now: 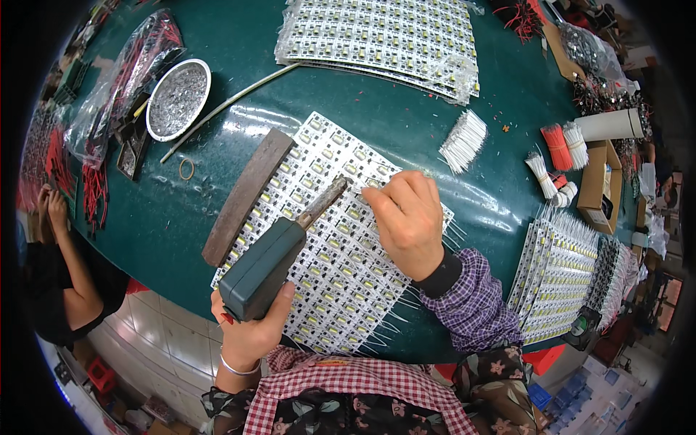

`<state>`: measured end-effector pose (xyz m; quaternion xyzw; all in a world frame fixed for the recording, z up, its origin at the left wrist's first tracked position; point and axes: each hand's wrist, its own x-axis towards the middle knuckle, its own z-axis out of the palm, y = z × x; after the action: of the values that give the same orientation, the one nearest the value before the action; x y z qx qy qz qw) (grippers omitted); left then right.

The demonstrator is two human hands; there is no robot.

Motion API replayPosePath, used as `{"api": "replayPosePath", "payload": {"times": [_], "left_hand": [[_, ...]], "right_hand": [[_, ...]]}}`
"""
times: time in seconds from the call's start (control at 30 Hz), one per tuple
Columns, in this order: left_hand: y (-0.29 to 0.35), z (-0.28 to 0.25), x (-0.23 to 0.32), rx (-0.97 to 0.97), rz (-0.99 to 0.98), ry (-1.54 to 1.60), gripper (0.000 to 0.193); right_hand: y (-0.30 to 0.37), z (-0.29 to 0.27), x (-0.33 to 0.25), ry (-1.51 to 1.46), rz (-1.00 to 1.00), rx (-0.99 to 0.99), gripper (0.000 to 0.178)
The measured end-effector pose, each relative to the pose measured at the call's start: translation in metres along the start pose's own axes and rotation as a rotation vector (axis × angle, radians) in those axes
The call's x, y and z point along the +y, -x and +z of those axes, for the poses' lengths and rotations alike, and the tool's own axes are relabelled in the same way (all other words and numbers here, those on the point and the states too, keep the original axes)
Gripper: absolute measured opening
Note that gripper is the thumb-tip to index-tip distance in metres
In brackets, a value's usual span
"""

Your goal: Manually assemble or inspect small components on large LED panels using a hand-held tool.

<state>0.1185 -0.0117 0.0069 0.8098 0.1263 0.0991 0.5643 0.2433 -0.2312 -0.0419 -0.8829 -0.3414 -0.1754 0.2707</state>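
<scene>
The left hand's fingers wrap a green soldering iron, its tip over a sheet of circuit boards by the near edge of the desk. The right hand's fingers pinch together beside the tip; what they hold, if anything, cannot be told. A brown bar lies along the sheet's left edge.

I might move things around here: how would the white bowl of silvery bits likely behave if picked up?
The white bowl would probably hold its shape, since its rim looks smoothly round. Tilted, it could spill: the silvery bits look loose and no lid shows.
</scene>
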Motion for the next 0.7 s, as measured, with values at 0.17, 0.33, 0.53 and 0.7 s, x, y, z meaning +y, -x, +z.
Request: {"api": "replayPosePath", "payload": {"times": [0.17, 0.33, 0.53, 0.7], "left_hand": [[0.005, -0.002, 0.0, -0.038, -0.039, 0.009, 0.027], [0.002, -0.001, 0.004, -0.04, -0.037, 0.023, 0.018], [0.003, -0.001, 0.005, -0.059, -0.06, -0.006, 0.016], [0.01, -0.005, -0.004, -0.089, 0.088, -0.255, 0.016]], "right_hand": [[0.001, 0.0, 0.001, -0.026, 0.028, -0.025, 0.026], [0.0, 0.002, 0.002, -0.06, 0.047, -0.013, 0.025], [0.001, 0.005, 0.005, -0.088, 0.053, -0.004, 0.024], [0.001, 0.005, 0.005, -0.08, 0.052, 0.007, 0.023]]}}
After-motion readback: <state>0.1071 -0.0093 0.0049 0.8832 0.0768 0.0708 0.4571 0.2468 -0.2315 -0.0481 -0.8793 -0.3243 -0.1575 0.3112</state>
